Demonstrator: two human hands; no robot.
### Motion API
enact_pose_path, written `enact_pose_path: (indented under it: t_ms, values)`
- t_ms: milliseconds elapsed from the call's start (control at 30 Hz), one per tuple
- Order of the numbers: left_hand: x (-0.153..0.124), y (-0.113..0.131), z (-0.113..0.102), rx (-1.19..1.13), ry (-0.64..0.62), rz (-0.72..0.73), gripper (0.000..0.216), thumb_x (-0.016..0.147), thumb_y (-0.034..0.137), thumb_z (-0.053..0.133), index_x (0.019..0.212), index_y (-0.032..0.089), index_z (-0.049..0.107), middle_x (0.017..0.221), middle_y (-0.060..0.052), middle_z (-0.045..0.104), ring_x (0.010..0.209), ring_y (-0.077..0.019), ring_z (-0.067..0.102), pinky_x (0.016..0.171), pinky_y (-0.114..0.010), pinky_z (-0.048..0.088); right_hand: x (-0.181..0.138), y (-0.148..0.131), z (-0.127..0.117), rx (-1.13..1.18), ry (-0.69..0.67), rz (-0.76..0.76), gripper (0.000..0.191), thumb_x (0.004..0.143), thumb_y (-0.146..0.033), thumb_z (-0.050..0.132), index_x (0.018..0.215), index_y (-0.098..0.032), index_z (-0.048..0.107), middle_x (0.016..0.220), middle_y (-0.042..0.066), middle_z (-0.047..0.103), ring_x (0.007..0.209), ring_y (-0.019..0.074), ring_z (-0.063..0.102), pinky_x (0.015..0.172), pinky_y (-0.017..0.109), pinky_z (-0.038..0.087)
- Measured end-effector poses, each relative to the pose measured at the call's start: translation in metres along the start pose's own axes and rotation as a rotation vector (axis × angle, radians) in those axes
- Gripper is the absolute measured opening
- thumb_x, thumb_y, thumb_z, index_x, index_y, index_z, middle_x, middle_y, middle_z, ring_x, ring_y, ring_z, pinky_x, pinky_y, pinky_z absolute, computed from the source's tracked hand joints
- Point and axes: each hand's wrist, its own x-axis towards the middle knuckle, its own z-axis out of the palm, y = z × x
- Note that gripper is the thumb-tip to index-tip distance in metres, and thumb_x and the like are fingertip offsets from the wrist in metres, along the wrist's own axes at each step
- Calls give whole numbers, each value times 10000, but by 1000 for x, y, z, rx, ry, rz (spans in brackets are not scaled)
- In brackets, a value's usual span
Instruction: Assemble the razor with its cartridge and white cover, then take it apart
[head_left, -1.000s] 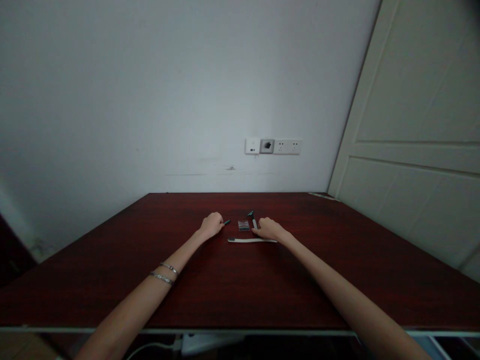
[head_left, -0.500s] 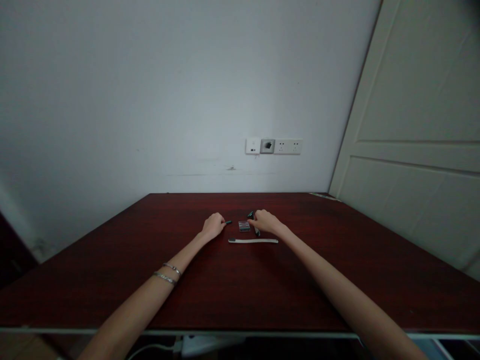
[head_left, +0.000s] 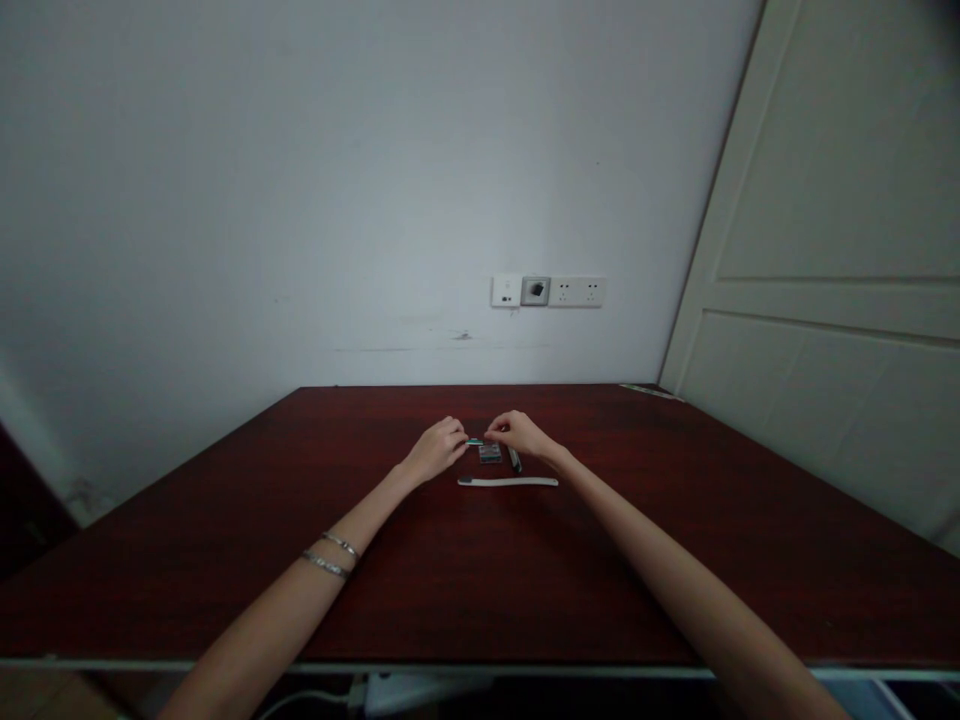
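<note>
Both my hands meet over the middle of a dark red table [head_left: 480, 570]. My left hand [head_left: 439, 450] is closed and pinches a small dark piece with a teal end [head_left: 474, 441]. My right hand [head_left: 517, 436] is closed too, its fingertips at the other end of that same small piece. Just below the hands lies a small clear packet [head_left: 490, 454] and a dark razor handle [head_left: 514, 460] that sticks out under my right hand. A long white strip [head_left: 508, 482] lies flat on the table in front of them.
A white wall stands behind the table with a row of sockets [head_left: 547, 291]. A cream panelled door [head_left: 825, 300] fills the right side. Two bracelets [head_left: 330, 555] ring my left wrist. A white power strip with a cable [head_left: 397, 690] lies below the table's near edge.
My left hand moved right with the small piece, and my right hand moved left off the razor handle to meet it. The strip and packet stayed put.
</note>
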Motion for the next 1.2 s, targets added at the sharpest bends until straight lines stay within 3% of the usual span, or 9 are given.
enact_pose_path:
  t_ms: [200,400,667,900,1067,1200]
  values:
    - [4,15,-2,6,-16,121,266,886,277,391,871,154,627,906,-107,551,911,-209,485,859,-350,389,1,3,-1,89,-58,-44,198,744,-260,573,804,-151,728,777,31,704,755,148,634,716,219,457]
    - [8,17,1,56,-35,169,282,895,263,361,880,144,616,907,-115,552,904,-213,486,858,-363,395,2,3,-3,113,-104,-64,213,741,-230,555,812,-121,723,758,39,700,700,133,621,654,206,453]
    - [10,11,5,295,20,271,260,906,235,361,888,127,597,887,-93,550,872,-190,488,787,-333,438,9,10,0,78,-139,-99,203,746,-173,530,784,-93,712,734,57,688,642,126,595,595,200,430]
    - [10,2,8,197,-25,92,192,829,259,527,952,144,619,959,-79,582,945,-192,499,844,-323,428,12,15,4,-92,-135,-67,182,760,-160,533,783,-133,712,768,52,692,683,126,609,627,189,425]
    - [15,-6,14,-5,-171,-161,447,702,273,662,1121,136,582,1123,-105,596,1048,-232,516,923,-342,391,10,19,8,-162,-153,-1,160,761,-172,553,792,-156,709,797,52,692,698,128,611,610,183,420]
    - [21,-5,16,-141,-257,-199,532,656,261,688,1158,130,569,1152,-112,599,1042,-236,544,906,-315,397,7,19,9,-189,-153,31,164,773,-208,554,829,-170,703,822,48,689,700,128,607,600,182,414]
